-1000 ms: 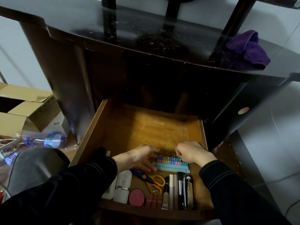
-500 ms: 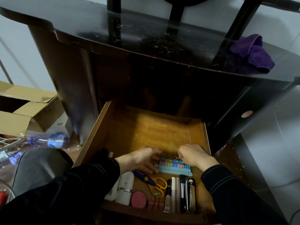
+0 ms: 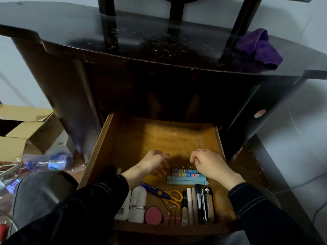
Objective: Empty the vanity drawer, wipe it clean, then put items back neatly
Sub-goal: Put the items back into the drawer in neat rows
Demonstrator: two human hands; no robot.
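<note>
Front row of the drawer (image 3: 219, 144): two white bottles (image 3: 138, 204), a pink compact (image 3: 153, 215), scissors (image 3: 164, 193) and a rank of brushes and tubes (image 3: 198, 204), all lying in line. Both sleeves pass directly over this row. Risk: a dragging cuff rolls a bottle or skews the rank as an arm draws back.

Next row: two blue sticks (image 3: 187, 180) lie side by side, and a line of coloured binder clips (image 3: 185, 173) touches their far edge, wire handles pointing away.

The right hand (image 3: 208, 163) sits over the right end of that line. Its fingers (image 3: 195, 158) are curled down onto the handles; whether they pinch one cannot be determined. The left hand (image 3: 152, 162) is blurred and lies just left of the clips, with its fingers (image 3: 163, 156) loosely bent and nothing visible in them.

Judgement: replacement is well advanced and the clips are being squared up. The clips are small and light, and the wire loops appear to overlap, so lifting or nudging one may drag its neighbours and undo the line (the sticks behind them would shift too).

Beyond the hands the drawer floor is bare wood. Anything pushed hard could slide there, out of order.

Farthest: the purple cloth (image 3: 256, 50) lies bunched at the right of the dark vanity surface (image 3: 141, 38), which is speckled with debris. Specks brushed off could drop into the wiped drawer.
</note>
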